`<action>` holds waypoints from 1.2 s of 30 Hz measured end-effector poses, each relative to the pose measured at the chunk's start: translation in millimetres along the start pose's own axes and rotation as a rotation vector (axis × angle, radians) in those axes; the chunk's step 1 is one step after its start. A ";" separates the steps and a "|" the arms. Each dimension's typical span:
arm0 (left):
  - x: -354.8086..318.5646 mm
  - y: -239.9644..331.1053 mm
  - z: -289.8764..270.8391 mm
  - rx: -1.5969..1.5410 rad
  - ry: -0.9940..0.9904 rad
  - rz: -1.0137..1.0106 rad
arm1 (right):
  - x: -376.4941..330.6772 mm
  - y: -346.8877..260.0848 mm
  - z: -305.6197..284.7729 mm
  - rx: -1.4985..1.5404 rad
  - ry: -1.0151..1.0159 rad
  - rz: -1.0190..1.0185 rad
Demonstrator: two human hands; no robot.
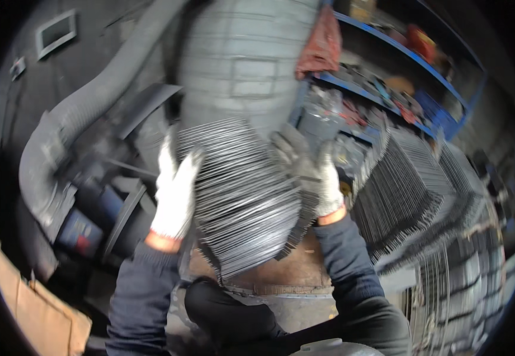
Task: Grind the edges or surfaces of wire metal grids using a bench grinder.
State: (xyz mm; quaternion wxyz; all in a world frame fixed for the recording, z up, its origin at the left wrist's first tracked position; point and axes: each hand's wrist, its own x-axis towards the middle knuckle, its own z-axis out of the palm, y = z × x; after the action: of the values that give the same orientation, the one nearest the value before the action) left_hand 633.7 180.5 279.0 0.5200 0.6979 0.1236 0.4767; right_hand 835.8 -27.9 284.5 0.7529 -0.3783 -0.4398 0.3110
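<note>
A thick stack of thin metal plates (242, 196) is gripped between two gloved hands. The left hand (176, 193), in a white work glove, is pressed flat against the stack's left edge with fingers extended upward; the right hand (311, 172) is curled over the upper right edge, fingers closed on the plates. Just right of the right fingers, more stacked plates (409, 190) are ranged. Beyond the fingertips, a blue shelf (400, 50) and a red rag (321, 44) are seen.
</note>
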 end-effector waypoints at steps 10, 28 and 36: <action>-30.3 15.9 1.9 -0.391 0.060 -0.106 | -10.1 5.1 -33.4 -0.025 0.058 0.028; -69.4 19.7 11.1 -0.495 -0.126 -0.144 | -10.9 56.8 -53.3 2.325 -0.241 0.279; -104.1 36.0 0.4 -0.580 0.274 -0.207 | -75.9 0.7 -13.2 0.082 0.582 -0.321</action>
State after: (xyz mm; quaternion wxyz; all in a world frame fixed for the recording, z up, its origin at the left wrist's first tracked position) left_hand 568.7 95.3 253.4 0.7209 0.4341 0.1218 0.5263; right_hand 815.6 -92.3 247.2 0.9009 -0.3464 -0.2473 0.0849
